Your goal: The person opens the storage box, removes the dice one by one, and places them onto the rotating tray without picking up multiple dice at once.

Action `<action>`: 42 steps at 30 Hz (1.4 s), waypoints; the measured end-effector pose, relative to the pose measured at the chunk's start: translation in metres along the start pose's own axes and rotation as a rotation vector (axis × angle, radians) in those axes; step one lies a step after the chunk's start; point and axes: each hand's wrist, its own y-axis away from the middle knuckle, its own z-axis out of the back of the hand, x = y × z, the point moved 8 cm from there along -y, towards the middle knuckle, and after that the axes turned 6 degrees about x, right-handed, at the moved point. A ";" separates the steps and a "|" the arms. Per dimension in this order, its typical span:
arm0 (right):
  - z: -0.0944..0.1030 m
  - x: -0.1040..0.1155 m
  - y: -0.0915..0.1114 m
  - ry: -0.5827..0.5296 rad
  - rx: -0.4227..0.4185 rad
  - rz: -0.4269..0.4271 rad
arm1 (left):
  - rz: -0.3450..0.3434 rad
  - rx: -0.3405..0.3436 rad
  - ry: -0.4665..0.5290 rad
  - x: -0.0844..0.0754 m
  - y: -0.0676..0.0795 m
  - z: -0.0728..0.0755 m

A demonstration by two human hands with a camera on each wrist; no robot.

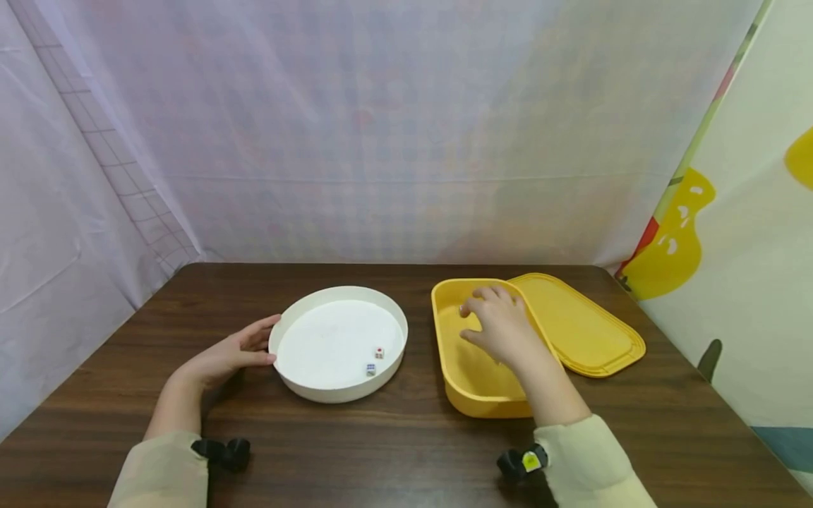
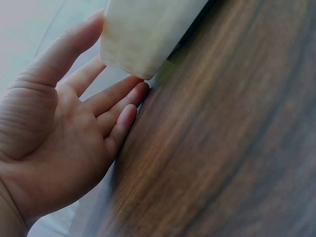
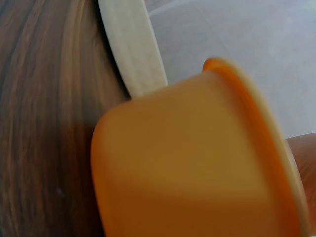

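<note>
At the left of the brown wood-grain table point(image 1: 343, 458), the near side of a shallow round white tray point(image 1: 324, 346) is touched by the thumb and fingertips of the left hand point(image 1: 227, 355), spread rather than clenched. Towards the tray's right side, a blue-pipped die point(image 1: 371, 370) and a red-pipped die point(image 1: 379, 353) are held within it. Farther right, a yellow rectangular box point(image 1: 466, 360) is overhung by the right hand point(image 1: 498, 326), its bent fingers parted, and is flanked by a flat yellow lid point(image 1: 587, 328).
</note>
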 end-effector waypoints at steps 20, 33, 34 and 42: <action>-0.017 -0.032 0.003 -0.033 0.129 -0.089 | 0.011 0.005 0.001 -0.001 0.002 -0.001; -0.020 -0.039 0.006 0.006 0.151 -0.086 | 0.026 0.003 0.000 -0.001 0.001 -0.001; -0.021 -0.039 0.006 0.010 0.153 -0.084 | 0.024 0.003 -0.001 0.000 0.001 -0.001; -0.021 -0.034 0.007 0.051 0.159 -0.056 | 0.015 0.007 0.000 -0.001 0.001 -0.001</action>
